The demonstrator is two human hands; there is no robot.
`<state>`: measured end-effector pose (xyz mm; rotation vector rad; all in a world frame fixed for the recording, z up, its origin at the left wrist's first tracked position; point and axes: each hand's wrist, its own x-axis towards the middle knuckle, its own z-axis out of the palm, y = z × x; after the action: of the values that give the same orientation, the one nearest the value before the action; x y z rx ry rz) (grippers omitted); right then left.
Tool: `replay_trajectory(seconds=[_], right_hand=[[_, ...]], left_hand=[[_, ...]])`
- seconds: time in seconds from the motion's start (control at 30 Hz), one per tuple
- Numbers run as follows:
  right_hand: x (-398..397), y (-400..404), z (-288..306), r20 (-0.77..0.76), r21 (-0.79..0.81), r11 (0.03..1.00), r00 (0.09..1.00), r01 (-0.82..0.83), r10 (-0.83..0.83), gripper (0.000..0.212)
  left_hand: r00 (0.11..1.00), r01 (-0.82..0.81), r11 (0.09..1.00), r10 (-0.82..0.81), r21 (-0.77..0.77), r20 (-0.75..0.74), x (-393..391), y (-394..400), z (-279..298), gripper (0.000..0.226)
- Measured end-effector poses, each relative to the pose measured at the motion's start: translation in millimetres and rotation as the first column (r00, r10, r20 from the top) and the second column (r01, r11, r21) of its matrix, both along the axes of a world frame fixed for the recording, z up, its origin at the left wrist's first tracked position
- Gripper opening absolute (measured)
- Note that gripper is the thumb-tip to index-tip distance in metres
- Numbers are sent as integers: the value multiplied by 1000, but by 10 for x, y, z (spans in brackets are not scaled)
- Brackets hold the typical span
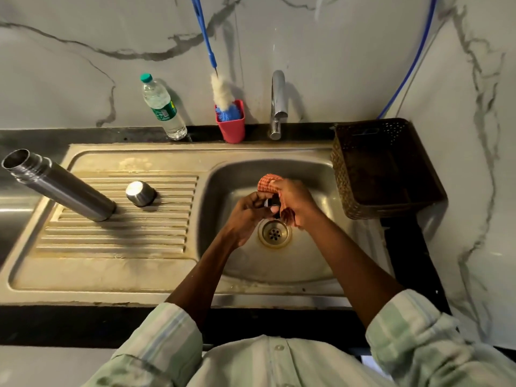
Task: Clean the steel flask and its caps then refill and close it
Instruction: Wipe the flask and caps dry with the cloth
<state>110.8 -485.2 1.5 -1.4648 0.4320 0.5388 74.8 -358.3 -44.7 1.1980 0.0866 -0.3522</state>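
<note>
I see both hands over sink basin [315, 174], above drain [275, 233]. Left hand [245, 216] pinches small dark inner cap [272, 203]; right hand [296, 202] grips orange checked cloth [268, 182] wrapped against cap. Steel flask [61, 185] stands open-mouthed on drainboard [117, 233], steel outer cap [140, 193] inverted just beside it. Water bottle [163, 107] behind, near red brush holder [231, 127].

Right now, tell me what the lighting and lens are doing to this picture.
Head view: wide-angle bending makes the steel flask lean outward and curves the sink rim; glare flares on the steel cap and tap; the bottle and brush holder throw shadows rightward on the wall; the small cap between left hand and right hand with cloth is dark and soft.
</note>
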Motion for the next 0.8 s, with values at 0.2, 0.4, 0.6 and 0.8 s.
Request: replay_trajectory(seconds=[0.2,0.4,0.6,0.8], right_hand=[[-335,290,-169,508,-542,838,820,65,265,33],[-288,281,-181,404,-616,785,879,58,252,27],[-181,247,225,-43,70,998,999,-11,14,27],[-526,578,-354,582,-629,763,742,151,333,39]], left_hand=[[982,-166,977,152,-132,-111,7,51,-18,27],[995,-64,966,42,-249,-95,-117,125,-91,19],[993,-90,964,106,-251,51,-200,178,-52,23],[972,-233,971,230,-63,-49,-162,187,-2,29]])
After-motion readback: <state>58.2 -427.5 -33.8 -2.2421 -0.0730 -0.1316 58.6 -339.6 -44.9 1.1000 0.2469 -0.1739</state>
